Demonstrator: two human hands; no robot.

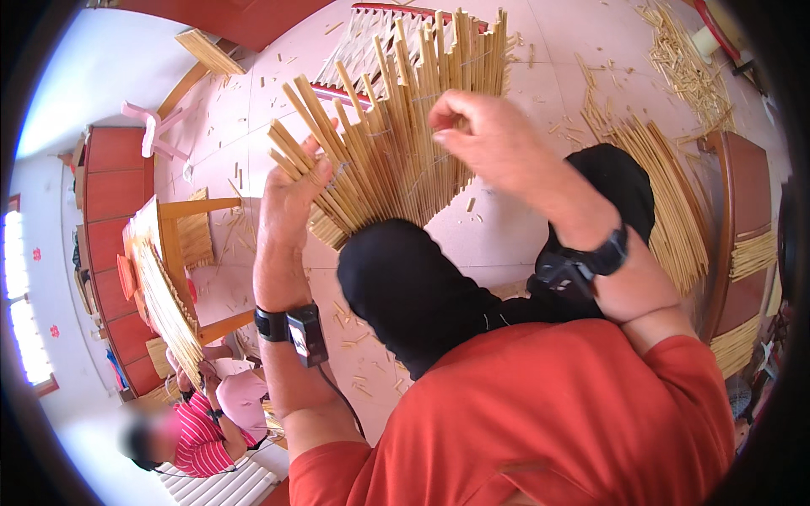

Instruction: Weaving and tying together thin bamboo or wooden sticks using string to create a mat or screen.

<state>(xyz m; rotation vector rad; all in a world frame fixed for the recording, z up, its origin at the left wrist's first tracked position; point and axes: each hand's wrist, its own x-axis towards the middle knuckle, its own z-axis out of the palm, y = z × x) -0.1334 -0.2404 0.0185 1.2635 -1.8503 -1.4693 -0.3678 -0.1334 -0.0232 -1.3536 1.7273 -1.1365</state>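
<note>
The mat (384, 152) of pale sticks is held up in a curve, its near end close to the left knee (384, 253). Its left edge is gripped by the left hand (291, 194), with the thumb on the near side and the other fingers partly hidden among the sticks. The right hand (477, 135) is raised over the right part of the mat; its fingers are curled, but whether anything is pinched in them cannot be told.

Many sticks are already set side by side and seem bound by thin strands, so the joining is judged well advanced. The upper ends are left uneven, several sticks standing well above their neighbours; levelling appears not yet done. Whether every stick is secured cannot be made out.

To the right of the mat, a row of sticks (666, 202) is laid on the floor (506, 249), and farther off a loose heap (685, 67) is left untouched. Short offcuts (471, 204) are strewn around the mat, which suggests that some trimming has been done. Left of the mat, similar sticks (169, 304) are handled by a co-worker (202, 426) beside a bench (202, 206).
</note>
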